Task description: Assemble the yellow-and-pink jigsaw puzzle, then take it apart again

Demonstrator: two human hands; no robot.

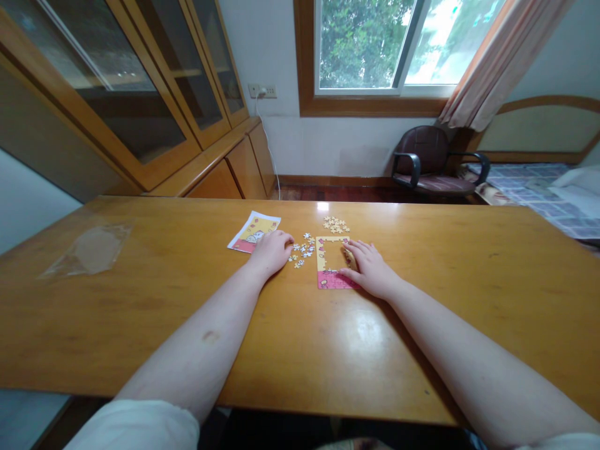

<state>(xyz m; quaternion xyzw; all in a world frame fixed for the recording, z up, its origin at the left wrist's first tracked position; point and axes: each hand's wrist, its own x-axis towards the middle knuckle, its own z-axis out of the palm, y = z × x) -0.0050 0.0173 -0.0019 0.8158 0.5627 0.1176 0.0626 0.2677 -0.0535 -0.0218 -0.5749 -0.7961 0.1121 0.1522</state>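
Jigsaw puzzle (322, 262) is lying mid-counter, its border joined and its middle standing open.

Right hand (371, 270) is resting flat on the puzzle's right edge, its grip spread wide and holding nothing, seemingly steadying it. Left hand (272, 250) is lying over the scattered pieces (304, 250) beside the picture card (253, 231); whether its grip is pinching one I cannot tell. Choosing a piece appears to be the step in hand, and the next move is calling for a fine fingertip pinch and a match against the open middle.
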